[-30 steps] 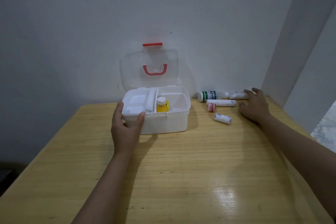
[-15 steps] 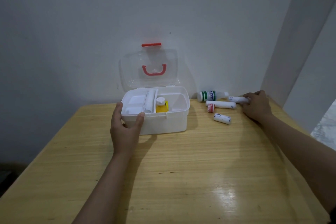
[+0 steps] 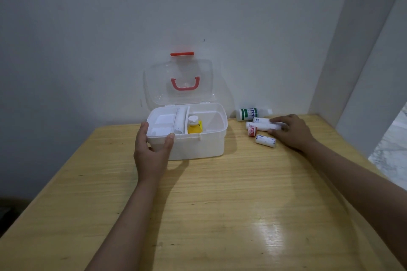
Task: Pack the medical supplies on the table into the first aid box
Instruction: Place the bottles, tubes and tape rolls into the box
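Observation:
The white first aid box [image 3: 198,148] stands open near the wall, its clear lid [image 3: 178,81] with a red handle upright. Inside are a white tray on the left and a yellow bottle [image 3: 195,126] beside it. My left hand [image 3: 152,154] grips the box's front left corner. To the right of the box lie a green-banded bottle [image 3: 247,114], a long white tube [image 3: 259,127] with a red-labelled end, and a small white roll [image 3: 265,140]. My right hand [image 3: 293,133] rests among them, fingers closed on a short white tube [image 3: 261,120] with blue print.
The wooden table [image 3: 220,204] reaches to the grey wall behind the box. A white pillar [image 3: 343,50] rises at the table's back right corner, close to the supplies. The table's right edge runs just beyond my right forearm.
My right hand closed on the short white tube at the far right and has slid left with it, up against the other supplies. My left hand has stayed on the box.

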Demonstrator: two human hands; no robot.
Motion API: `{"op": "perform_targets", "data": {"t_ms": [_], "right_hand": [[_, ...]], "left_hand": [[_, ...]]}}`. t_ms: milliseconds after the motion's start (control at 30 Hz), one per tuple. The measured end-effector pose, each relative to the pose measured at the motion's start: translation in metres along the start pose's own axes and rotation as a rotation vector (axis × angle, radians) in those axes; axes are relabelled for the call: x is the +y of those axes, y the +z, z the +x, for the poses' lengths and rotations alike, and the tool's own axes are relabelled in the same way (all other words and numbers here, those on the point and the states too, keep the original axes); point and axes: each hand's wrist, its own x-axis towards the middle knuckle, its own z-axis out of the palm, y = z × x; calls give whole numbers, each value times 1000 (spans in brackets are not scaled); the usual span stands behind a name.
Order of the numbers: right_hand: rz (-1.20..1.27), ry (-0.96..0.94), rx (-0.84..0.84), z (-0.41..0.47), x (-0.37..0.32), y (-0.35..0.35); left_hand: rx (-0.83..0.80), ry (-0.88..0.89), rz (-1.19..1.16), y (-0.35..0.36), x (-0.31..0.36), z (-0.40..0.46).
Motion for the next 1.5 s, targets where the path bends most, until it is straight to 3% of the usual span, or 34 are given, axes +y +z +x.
{"op": "perform_targets", "data": {"t_ms": [267, 533, 767, 1067, 1500], "right_hand": [[96, 4, 1, -2, -2, -1], [133, -20, 126, -14, 3, -23], [183, -176, 248, -26, -32, -69], [164, -427, 95, -27, -132, -93], [-93, -361, -320, 26, -197, -29]], "left_hand": [[-5, 12, 18, 0, 0, 0], [-12, -7, 10, -1, 0, 1], [-20, -13, 13, -1, 2, 2], [-34, -38, -25, -3, 4, 1], [-36, -26, -46, -3, 6, 0]]}}
